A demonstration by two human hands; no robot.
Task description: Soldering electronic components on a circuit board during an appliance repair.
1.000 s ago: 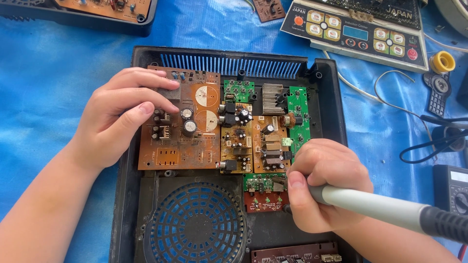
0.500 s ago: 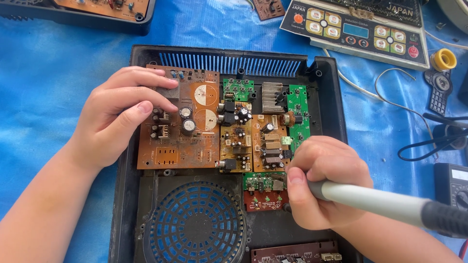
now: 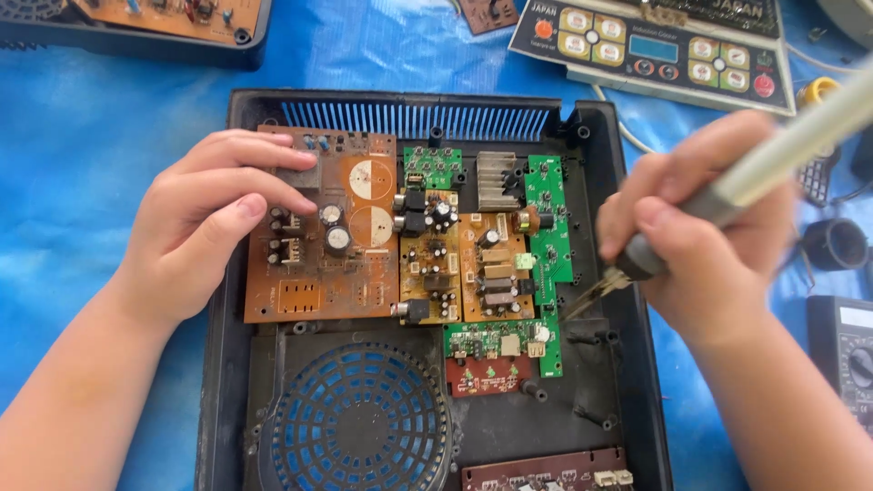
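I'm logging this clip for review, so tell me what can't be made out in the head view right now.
- Soldering iron: its upper end is cut off by the right edge, and the handle is motion-blurred.
- Brown circuit board: its left part is hidden under the left hand.
- Grip of the right hand: palm side hidden.
- Multimeter: cut off by the right edge.
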